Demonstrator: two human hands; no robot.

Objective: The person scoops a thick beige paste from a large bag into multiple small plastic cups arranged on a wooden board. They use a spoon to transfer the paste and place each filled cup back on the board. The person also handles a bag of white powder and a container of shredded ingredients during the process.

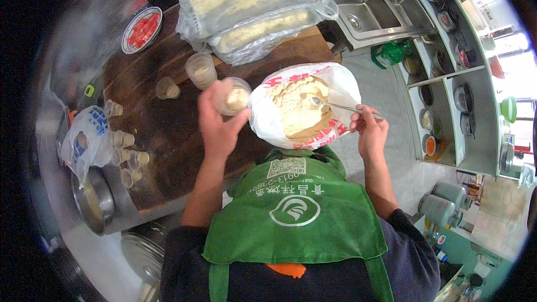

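Note:
My left hand (220, 119) holds a clear plastic cup (237, 97) with pale powder in it, beside the rim of an open white plastic bag (263, 111). Tan powder (295, 109) fills much of that bag. The handle of a metal spoon (346, 108) is in my right hand (370, 128), and its bowl rests in the powder. Behind my left hand stand nested clear cups (201, 71) with powder showing inside. A single small cup (168, 89) lies to their left. Several more small cups (131, 176) with powder lie at the left side of the dark wooden table (176, 142).
Clear bags of noodles (251, 0) lie at the table's far side. A bowl of red pieces (143, 29) is at the far left, a tied plastic bag (90, 134) and a metal basin (94, 201) nearer. A steel sink (369, 8) and shelves (444, 77) with bowls are right.

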